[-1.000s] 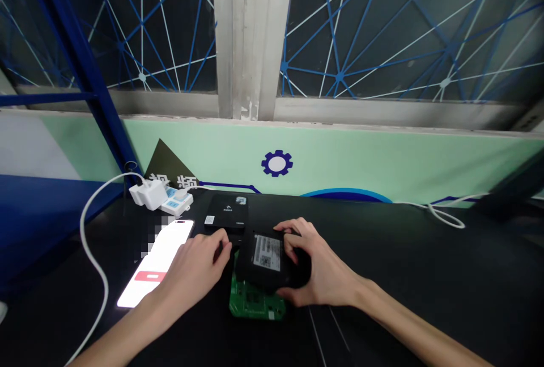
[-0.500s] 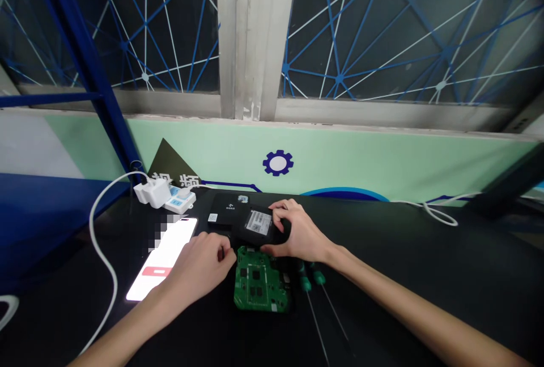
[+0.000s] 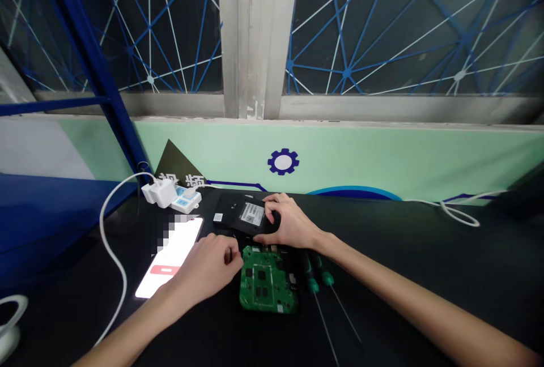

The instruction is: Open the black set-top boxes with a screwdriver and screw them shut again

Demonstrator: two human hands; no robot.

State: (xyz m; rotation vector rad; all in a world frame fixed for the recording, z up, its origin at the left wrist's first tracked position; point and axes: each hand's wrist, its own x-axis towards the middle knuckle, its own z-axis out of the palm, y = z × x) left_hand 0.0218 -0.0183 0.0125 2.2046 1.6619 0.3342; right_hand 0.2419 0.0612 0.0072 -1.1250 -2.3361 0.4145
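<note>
The right hand point(image 3: 291, 222) grasps the labelled black cover point(image 3: 252, 215) by its right end, with the cover overlapping the flat black box point(image 3: 225, 204) in view; contact between them is not discernible. The left hand point(image 3: 216, 259) is curled at the upper left edge of the green circuit board point(image 3: 266, 283) on the dark table point(image 3: 408, 248); whether it grips the board cannot be told. Two screwdrivers point(image 3: 313, 286) lie right of the board, the lit phone point(image 3: 174, 254) left of it, and the power strip point(image 3: 186, 203) behind the phone
</note>
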